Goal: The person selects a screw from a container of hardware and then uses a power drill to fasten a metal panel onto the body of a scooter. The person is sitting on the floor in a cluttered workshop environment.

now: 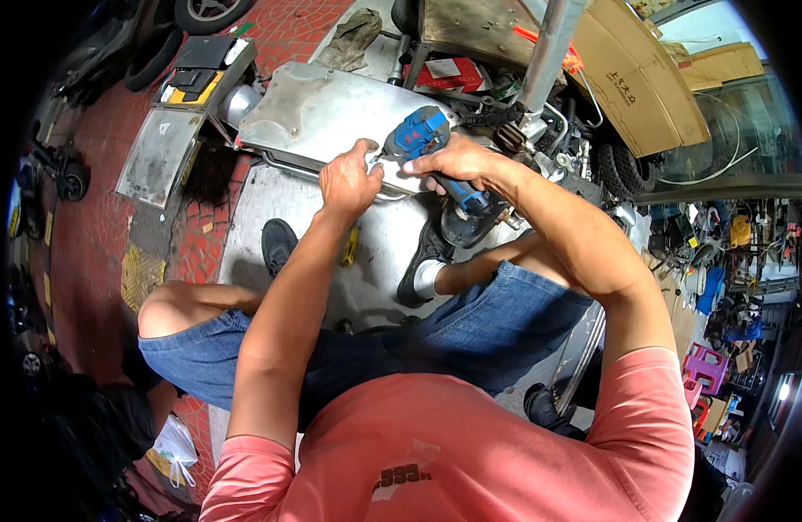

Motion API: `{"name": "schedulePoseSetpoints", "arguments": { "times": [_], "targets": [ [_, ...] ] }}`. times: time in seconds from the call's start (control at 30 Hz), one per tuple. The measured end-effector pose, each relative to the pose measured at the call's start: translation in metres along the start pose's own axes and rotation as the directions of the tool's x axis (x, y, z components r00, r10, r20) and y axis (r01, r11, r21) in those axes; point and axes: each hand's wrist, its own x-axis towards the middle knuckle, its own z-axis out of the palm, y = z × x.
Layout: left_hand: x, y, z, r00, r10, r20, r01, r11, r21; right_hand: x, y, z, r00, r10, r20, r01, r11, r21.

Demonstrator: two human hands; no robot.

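A blue cordless drill (424, 130) is gripped around its handle by my right hand (453, 163), its nose pointing left over a silver metal deck (305, 104) with bolts along its edge. Close to the drill's tip, my left hand (349, 178) has its fingers curled in a pinch, with something small between or under them that I cannot make out. A metal tube frame runs along the deck's near edge. Below my left hand a yellow screwdriver (350, 245) lies on the pale floor board.
An open metal case with electronics (201, 78) is at back left, beside red paving (88, 252). An upright pole (538, 65), cardboard (640, 87), tires (627, 171) and cluttered parts crowd the right. My legs and shoes surround the work. A white plastic bag (175, 448) lies at lower left.
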Motion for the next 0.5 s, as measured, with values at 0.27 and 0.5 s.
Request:
{"name": "schedulePoseSetpoints", "arguments": {
  "times": [0.27,0.5],
  "targets": [
    [-0.006,-0.013,0.0,0.987,-0.149,-0.066,0.133,0.971,-0.2,0.001,-0.002,0.001,0.998,0.009,0.055,-0.014,0.997,0.08],
    [-0.008,-0.057,0.018,0.89,-0.365,-0.273,0.206,0.857,-0.473,0.015,0.001,-0.007,0.961,0.182,0.207,-0.243,0.915,0.322]
  ]
}}
